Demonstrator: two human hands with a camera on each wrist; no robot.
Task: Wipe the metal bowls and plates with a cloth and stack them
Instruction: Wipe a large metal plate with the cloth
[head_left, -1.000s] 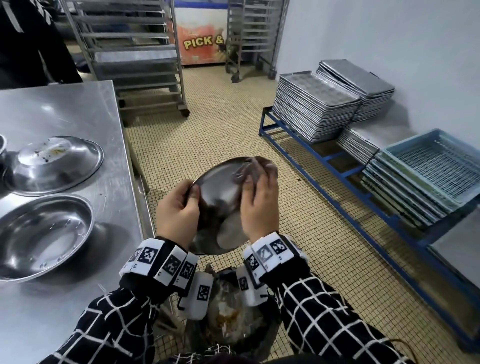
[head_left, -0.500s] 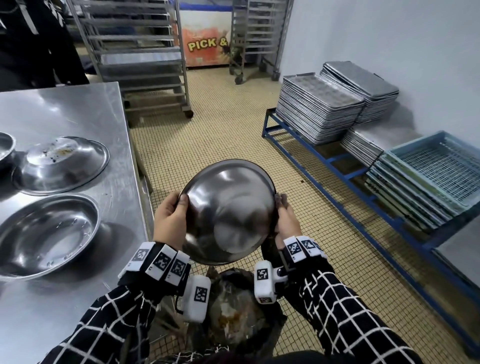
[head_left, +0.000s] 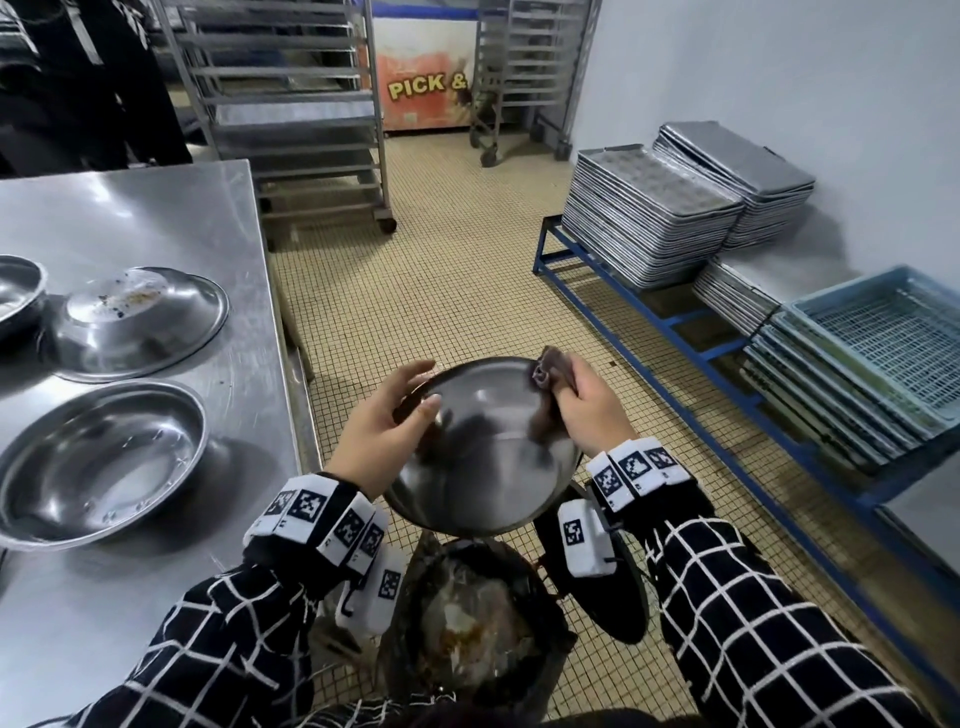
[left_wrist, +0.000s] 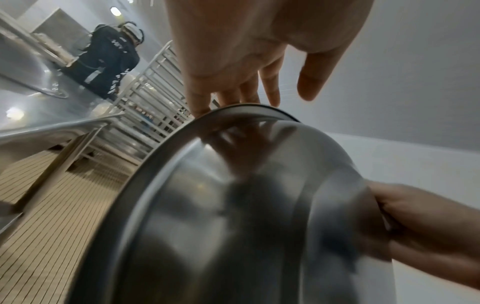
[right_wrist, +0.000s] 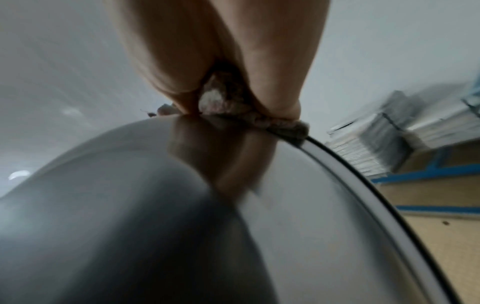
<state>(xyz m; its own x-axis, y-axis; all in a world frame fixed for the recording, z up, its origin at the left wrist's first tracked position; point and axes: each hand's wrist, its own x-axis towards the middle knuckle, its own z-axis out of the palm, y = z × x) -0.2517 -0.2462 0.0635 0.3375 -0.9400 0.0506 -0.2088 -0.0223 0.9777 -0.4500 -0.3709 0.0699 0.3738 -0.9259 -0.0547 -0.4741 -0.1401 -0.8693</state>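
Table bowls: two metal bowls (head_left: 98, 462) (head_left: 140, 322) rest on the steel table (head_left: 156, 218), well to the left of both hands.
Left hand: left hand (head_left: 374, 431), fingers straight, steadies the near-left rim.
Held bowl: held bowl (head_left: 483, 447), between the hands above a bin (head_left: 467, 623).
Right hand: right hand (head_left: 587, 410) pinches the cloth (head_left: 550, 371) on the rim.
Advice: run the cloth round the rim while the left hand turns the bowl.

wheeled racks (head_left: 291, 104), stacked trays (head_left: 649, 218), blue crates (head_left: 883, 332)

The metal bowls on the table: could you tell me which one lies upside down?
The upturned bowl with crumbs on its base, behind the big upright bowl.
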